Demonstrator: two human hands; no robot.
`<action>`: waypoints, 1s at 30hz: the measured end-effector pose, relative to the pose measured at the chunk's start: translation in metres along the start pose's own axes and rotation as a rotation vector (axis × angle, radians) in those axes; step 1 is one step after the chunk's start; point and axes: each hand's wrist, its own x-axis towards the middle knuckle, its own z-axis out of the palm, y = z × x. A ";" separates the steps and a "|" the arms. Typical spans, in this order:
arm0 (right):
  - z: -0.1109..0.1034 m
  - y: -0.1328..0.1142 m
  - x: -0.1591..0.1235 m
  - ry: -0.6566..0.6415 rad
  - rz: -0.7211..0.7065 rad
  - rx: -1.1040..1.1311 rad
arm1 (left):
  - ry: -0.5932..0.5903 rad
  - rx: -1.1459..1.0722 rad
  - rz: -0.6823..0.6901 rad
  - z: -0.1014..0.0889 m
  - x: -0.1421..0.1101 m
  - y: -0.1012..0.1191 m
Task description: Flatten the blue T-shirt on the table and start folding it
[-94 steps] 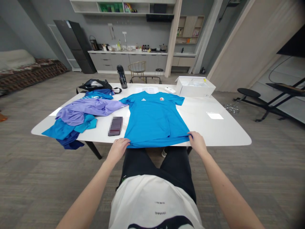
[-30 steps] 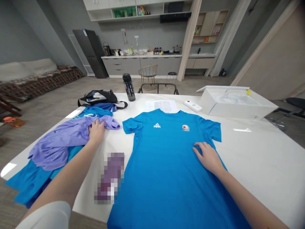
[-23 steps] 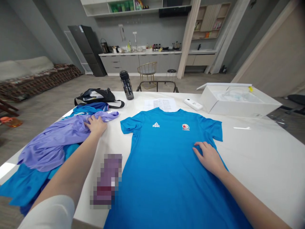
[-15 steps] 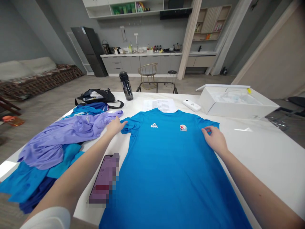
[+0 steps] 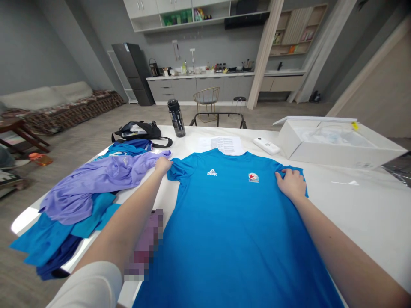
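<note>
A blue short-sleeved T-shirt (image 5: 221, 226) lies spread front up on the table, its collar at the far side. A white logo and a small round badge with a red star sit on its chest. My left hand (image 5: 163, 165) is closed at the end of the left-hand sleeve, pinching its edge. On the opposite sleeve rests my right hand (image 5: 293, 185), its fingers curled onto the cloth and the thumb near the shoulder. A phone (image 5: 144, 248), partly blurred out, lies beside the shirt, half hidden behind my left forearm.
Left of the shirt is a pile of clothes with a lilac garment (image 5: 105, 175) on top. Behind it are a black waist bag (image 5: 139, 130) and a dark bottle (image 5: 176, 117). Printed paper (image 5: 229, 144), a white device (image 5: 266, 146) and an open white box (image 5: 340, 152) line the far side.
My right hand has shifted outward along its sleeve, and its fingers now lie over the cloth. My left hand stays at the other sleeve end. The view has swung slightly left.
</note>
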 end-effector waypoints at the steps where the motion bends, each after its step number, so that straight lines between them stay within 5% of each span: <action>1: 0.000 0.000 -0.001 0.003 -0.020 -0.015 | 0.019 0.017 -0.035 -0.002 0.000 0.001; 8: 0.000 -0.001 -0.004 0.006 -0.057 -0.071 | 0.069 0.087 -0.086 -0.011 -0.006 0.011; 17: 0.004 -0.001 -0.005 0.046 -0.062 -0.084 | -0.198 -0.092 -0.281 -0.001 -0.015 0.016; 23: 0.002 -0.003 -0.006 0.040 -0.055 -0.091 | -0.140 -0.330 -0.374 0.004 -0.021 0.021; 30: 0.003 -0.003 -0.006 0.048 -0.063 -0.091 | -0.021 -0.560 -0.300 0.000 -0.020 0.034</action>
